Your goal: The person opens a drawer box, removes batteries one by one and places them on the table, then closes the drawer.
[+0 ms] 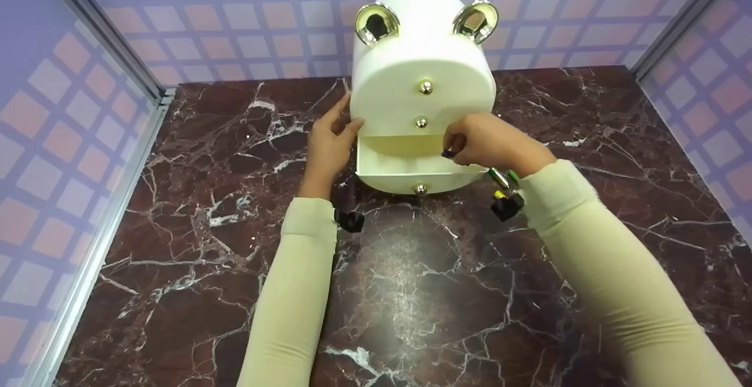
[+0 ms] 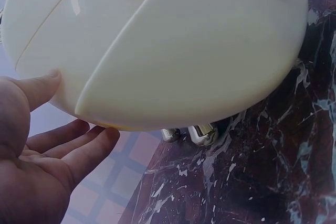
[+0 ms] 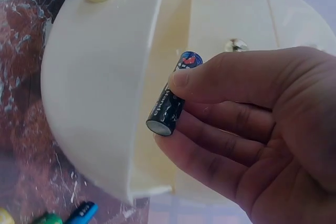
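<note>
A white rounded drawer box point(image 1: 423, 81) with gold ear-shaped loops stands toward the back of the table. Its bottom drawer point(image 1: 420, 182) is pulled out; the two drawers above are closed. My right hand point(image 1: 484, 140) is over the right side of that drawer, pinching a dark battery point(image 3: 173, 95) between thumb and fingers. In the right wrist view the battery is tilted in front of the drawer's opening. My left hand point(image 1: 332, 146) rests against the box's left side, with the thumb at the front edge and the other fingers extended along the side point(image 2: 94, 145).
Several batteries point(image 1: 499, 178) lie on the dark marbled table point(image 1: 411, 293) to the right of the drawer, partly hidden by the right wrist. Gold feet point(image 2: 202, 134) support the box. Tiled panels point(image 1: 247, 34) rise behind and at both sides.
</note>
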Tool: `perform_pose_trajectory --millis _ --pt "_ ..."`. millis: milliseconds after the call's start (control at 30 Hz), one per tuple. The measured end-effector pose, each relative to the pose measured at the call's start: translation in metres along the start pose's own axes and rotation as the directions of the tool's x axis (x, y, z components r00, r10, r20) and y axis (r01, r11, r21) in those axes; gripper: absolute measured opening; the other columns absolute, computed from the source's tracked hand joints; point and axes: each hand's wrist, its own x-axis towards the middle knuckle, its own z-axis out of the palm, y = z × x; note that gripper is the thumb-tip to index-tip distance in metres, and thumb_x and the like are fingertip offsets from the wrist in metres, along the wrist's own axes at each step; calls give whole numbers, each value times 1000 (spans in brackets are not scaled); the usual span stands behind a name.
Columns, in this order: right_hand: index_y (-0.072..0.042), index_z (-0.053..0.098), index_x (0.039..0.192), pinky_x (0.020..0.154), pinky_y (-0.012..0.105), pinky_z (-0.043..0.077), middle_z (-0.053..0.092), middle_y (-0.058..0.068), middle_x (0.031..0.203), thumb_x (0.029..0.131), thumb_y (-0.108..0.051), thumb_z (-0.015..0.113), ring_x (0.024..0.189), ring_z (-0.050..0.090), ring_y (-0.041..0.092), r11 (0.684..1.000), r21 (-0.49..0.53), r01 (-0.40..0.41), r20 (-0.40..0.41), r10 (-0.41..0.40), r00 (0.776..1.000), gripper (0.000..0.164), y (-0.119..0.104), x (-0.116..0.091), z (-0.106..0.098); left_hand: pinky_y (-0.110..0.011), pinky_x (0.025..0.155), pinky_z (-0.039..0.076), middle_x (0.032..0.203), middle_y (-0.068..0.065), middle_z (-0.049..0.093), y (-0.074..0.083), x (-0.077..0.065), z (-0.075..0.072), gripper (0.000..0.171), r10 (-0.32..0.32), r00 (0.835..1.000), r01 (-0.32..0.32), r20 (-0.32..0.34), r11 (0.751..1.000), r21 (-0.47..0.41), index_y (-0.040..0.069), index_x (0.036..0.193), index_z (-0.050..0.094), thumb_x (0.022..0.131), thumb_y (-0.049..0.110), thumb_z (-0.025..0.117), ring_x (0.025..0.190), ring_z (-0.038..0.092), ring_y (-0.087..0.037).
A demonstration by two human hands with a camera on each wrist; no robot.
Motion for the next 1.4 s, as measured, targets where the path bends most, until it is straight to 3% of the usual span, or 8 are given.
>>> perform_pose_trajectory --millis 133,400,733,967,1133,1267,1400 --pt "-8 73 91 77 38 56 74 7 86 71 -2 69 82 68 21 1000 -9 -14 -21 14 1000 21 7 -11 -5 -29 92 56 131 -13 63 0 0 0 55 -2 1000 2 -12 1000 22 32 141 50 90 27 69 113 65 -21" --pt "-10 70 91 75 40 56 73 6 86 74 -7 72 80 67 21 999 -25 -39 -58 38 998 18 14 -29 -12 -28 94 55 125 -14 66 -3 -1 2 56 18 999 -17 -28 1000 11 24 142 50 89 28 69 112 66 -21" --pt "-12 66 89 75 36 54 70 4 86 75 -8 75 79 64 18 995 46 -93 -49 95 994 18 26 -47 -15 -28 95 55 123 -14 67 -6 -1 2 55 12 999 -12 -32 1000 -9 25 141 51 89 27 69 111 66 -21" --pt "-12 66 94 73 36 52 69 5 85 76 -7 75 77 61 19 989 51 -136 -67 139 988 20 42 -61 -13 -30 96 54 118 -12 70 -4 -2 1 53 0 1000 0 -25 1000 16 34 140 51 90 31 68 108 67 -20" --pt "-10 66 95 73 36 52 70 6 86 76 -6 74 77 63 19 982 64 -175 -66 179 982 21 55 -69 -7 -29 96 54 119 -13 69 -3 -3 2 54 -5 1000 5 -27 1000 8 32 140 51 89 29 69 110 67 -20" --pt "-10 66 94 70 34 52 70 6 86 75 -5 75 77 64 19 978 73 -198 -58 202 978 21 67 -75 0 -29 97 54 120 -15 68 3 -5 2 54 -14 1000 14 -24 1000 -7 27 141 50 90 24 68 111 66 -22" --pt "-9 67 94 71 33 52 70 6 86 75 -5 75 77 63 18 973 83 -215 -49 220 974 21 77 -80 5 -30 97 54 123 -18 66 21 -14 0 53 -37 999 37 -19 999 -4 20 142 49 92 18 66 113 65 -25"
